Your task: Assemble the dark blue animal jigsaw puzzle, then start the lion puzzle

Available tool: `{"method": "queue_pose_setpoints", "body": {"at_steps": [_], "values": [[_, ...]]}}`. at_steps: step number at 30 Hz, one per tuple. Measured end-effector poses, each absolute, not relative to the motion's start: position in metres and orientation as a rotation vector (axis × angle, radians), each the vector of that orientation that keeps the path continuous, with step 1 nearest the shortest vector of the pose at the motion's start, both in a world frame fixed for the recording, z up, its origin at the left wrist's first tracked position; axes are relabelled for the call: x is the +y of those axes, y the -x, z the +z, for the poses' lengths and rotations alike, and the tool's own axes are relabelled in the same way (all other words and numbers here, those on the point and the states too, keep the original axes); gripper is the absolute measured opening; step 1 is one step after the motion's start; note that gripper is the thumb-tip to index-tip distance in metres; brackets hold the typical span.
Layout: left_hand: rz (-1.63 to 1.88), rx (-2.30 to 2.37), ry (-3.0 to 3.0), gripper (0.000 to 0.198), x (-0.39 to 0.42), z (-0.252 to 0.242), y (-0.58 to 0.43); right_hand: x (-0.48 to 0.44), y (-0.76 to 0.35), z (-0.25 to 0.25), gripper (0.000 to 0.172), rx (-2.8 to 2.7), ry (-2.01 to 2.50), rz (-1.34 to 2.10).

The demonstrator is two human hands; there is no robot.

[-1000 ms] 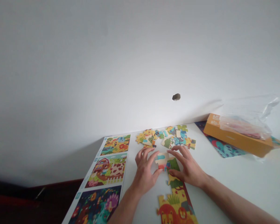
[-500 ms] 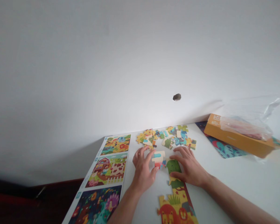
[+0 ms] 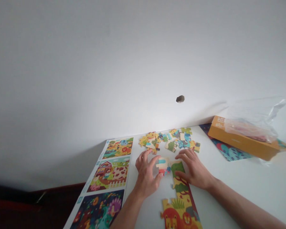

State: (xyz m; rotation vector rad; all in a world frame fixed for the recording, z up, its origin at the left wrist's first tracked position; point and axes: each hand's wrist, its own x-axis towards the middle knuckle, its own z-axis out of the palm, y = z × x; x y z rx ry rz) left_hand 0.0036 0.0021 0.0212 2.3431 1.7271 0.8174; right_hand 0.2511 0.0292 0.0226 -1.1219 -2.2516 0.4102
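My left hand pinches a puzzle piece with cream, blue and red parts between thumb and index finger, its other fingers curled. This piece is just left of the top of a joined puzzle strip; whether their edges touch I cannot tell. The strip shows green bushes, yellow ground and red lions, running down to the lower edge of view. My right hand rests at the strip's upper right, fingers spread and bent, its thumb on the green bush piece. Behind both hands lie several loose puzzle pieces.
A printed sheet with farm, jungle and night pictures lies along the table's left edge. An orange box with a clear plastic bag on it stands at right, over a dark printed sheet. The wall behind has a hole.
The puzzle piece in my left hand has shifted slightly right and down, tilting a little beside the strip. My right hand has moved slightly, its thumb a little to the right.
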Motion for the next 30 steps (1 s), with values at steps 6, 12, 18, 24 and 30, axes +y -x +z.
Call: {"method": "queue_pose_setpoints", "body": {"at_steps": [6, 12, 18, 24, 30], "values": [[0.789, 1.723, -2.339, 0.056, 0.002, 0.021, -0.004, 0.035, -0.254, 0.014, 0.02, -1.922, 1.101, 0.456], [0.718, 1.705, -2.349, 0.055, 0.001, 0.024, -0.006, 0.041, -0.26, -0.001, 0.029, -1.845, 1.279, 0.508], [0.711, 1.706, -2.355, 0.05, 0.0, 0.024, -0.006, 0.041, -0.259, -0.006, 0.028, -1.9, 1.3, 0.63], [0.749, 1.894, -2.231, 0.051, 0.003, 0.019, -0.007, 0.04, -0.258, -0.003, 0.029, -1.936, 1.28, 0.654], [0.805, 1.961, -2.18, 0.054, 0.005, 0.017, -0.006, 0.04, -0.258, -0.001, 0.028, -1.96, 1.271, 0.657]]}}
